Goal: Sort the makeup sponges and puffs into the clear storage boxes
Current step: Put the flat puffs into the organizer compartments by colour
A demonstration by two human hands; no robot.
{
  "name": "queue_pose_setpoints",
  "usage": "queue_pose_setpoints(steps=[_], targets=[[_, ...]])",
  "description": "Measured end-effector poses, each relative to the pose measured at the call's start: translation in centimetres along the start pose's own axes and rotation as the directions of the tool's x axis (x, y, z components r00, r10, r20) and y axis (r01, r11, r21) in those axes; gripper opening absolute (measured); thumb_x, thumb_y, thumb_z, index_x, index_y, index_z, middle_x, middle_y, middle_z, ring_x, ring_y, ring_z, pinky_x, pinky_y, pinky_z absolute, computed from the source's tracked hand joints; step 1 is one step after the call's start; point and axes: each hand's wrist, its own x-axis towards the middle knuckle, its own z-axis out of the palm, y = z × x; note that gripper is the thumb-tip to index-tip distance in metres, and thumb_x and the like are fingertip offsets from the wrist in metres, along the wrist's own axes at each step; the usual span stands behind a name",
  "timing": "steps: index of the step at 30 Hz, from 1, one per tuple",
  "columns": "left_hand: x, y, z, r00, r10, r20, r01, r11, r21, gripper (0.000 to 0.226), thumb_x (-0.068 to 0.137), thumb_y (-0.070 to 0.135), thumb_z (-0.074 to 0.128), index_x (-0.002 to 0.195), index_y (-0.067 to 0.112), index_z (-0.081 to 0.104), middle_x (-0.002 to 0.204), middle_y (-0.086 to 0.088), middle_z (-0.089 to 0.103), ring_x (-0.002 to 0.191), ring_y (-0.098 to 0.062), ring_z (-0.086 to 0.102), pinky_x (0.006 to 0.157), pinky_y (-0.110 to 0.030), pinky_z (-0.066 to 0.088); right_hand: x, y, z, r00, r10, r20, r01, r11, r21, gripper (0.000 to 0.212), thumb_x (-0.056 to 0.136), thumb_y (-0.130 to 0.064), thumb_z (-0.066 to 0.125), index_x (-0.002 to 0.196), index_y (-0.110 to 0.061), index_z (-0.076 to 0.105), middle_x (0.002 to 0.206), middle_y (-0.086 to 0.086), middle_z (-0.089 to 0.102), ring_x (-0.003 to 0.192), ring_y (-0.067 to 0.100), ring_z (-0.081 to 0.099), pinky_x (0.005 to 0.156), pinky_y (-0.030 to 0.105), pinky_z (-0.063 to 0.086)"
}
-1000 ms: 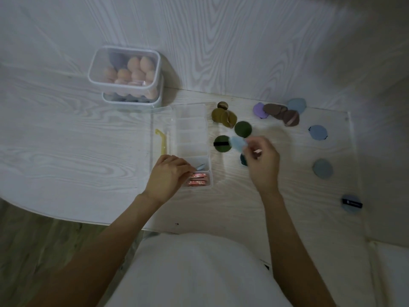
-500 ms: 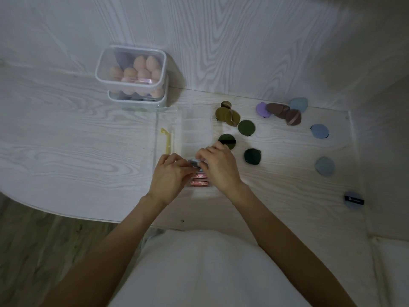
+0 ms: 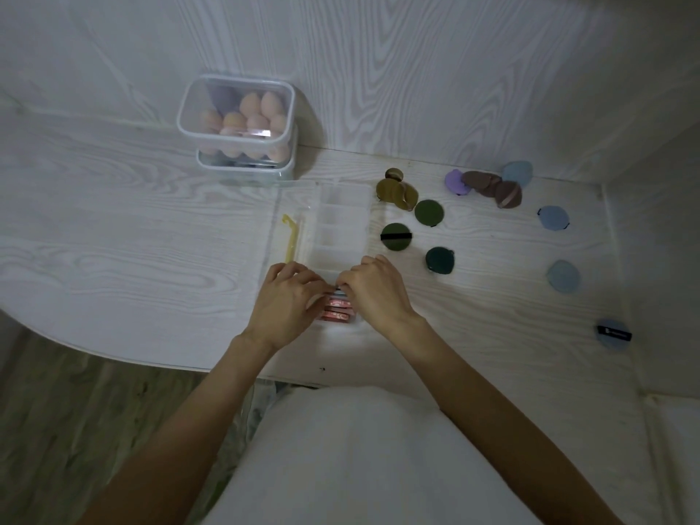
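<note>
A clear divided organizer box (image 3: 341,225) lies open on the white table. Its near compartment holds pink puffs (image 3: 336,311). My left hand (image 3: 289,303) and my right hand (image 3: 373,291) meet over that near end, fingertips pinching a small light blue puff (image 3: 339,293) between them. Green puffs (image 3: 396,236) (image 3: 428,212) (image 3: 439,260) lie just right of the box. Olive puffs (image 3: 396,189), purple (image 3: 456,182) and brown puffs (image 3: 496,187) sit farther back. Blue puffs (image 3: 553,217) (image 3: 563,276) (image 3: 613,334) are scattered at the right.
Two stacked clear lidded boxes (image 3: 238,123) with peach egg-shaped sponges stand at the back left against the wall. A yellow hook-shaped tool (image 3: 291,240) lies on the organizer's open lid. The table's curved front edge (image 3: 113,354) runs near my body; a wall closes the right side.
My right hand carried the light blue puff from the green puffs leftward to the organizer's near end, where it now meets my left hand. The view shifted slightly.
</note>
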Motion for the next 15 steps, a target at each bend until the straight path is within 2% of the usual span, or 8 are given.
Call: queue_pose_setpoints(steps=[2,5,8,12,15], targets=[[0.2,0.4,-0.6,1.000,-0.020,0.001,0.020,0.999,-0.050,0.026,0.080,0.033,0.052,0.094,0.024,0.072,0.088,0.005,0.070,0.085,-0.022,0.060,0.077,-0.033,0.042,-0.6,0.6,-0.3,0.998,-0.003,-0.063,0.010,0.993,0.114,0.012,0.079,-0.006,0.066,0.082,-0.015,0.074,0.069,0.004,0.069,0.068,0.024,0.056,0.068,0.030,0.038],[1.0,1.7,-1.7,0.998,0.010,-0.058,-0.021,0.983,-0.182,0.025,0.082,0.032,0.050,0.098,0.020,0.066,0.094,0.003,0.066,0.083,-0.019,0.058,0.073,-0.031,0.042,-2.2,1.7,-1.9,0.985,0.045,-0.166,-0.005,0.972,0.236,0.013,0.081,-0.010,0.065,0.092,-0.014,0.072,0.081,0.003,0.072,0.073,0.022,0.060,0.069,0.032,0.044],[3.1,3.6,-2.4,0.989,0.059,-0.135,-0.095,0.955,-0.279,0.021,0.087,0.028,0.051,0.100,0.016,0.061,0.095,0.002,0.062,0.081,-0.013,0.056,0.068,-0.026,0.042,-4.4,4.2,-3.5,0.949,0.188,-0.252,-0.108,0.948,0.299,0.018,0.084,-0.011,0.064,0.100,-0.013,0.070,0.087,0.004,0.072,0.075,0.020,0.062,0.066,0.033,0.051],[8.7,6.8,-1.8,0.962,0.218,-0.163,-0.262,0.903,-0.340,0.021,0.088,0.026,0.052,0.102,0.013,0.062,0.093,0.000,0.063,0.080,-0.010,0.056,0.069,-0.021,0.043,-8.6,10.9,-5.1,0.844,0.444,-0.300,-0.341,0.877,0.340,0.021,0.088,-0.014,0.059,0.107,-0.015,0.067,0.087,0.007,0.069,0.076,0.021,0.060,0.065,0.033,0.050],[14.3,9.0,0.0,0.939,0.335,-0.081,-0.340,0.863,-0.373,0.020,0.087,0.023,0.056,0.101,0.011,0.064,0.093,-0.003,0.065,0.080,-0.012,0.056,0.065,-0.018,0.042,-11.0,16.7,-5.4,0.726,0.642,-0.246,-0.533,0.752,0.388,0.026,0.090,-0.012,0.056,0.115,-0.013,0.062,0.109,0.011,0.064,0.094,0.029,0.058,0.076,0.030,0.043]])
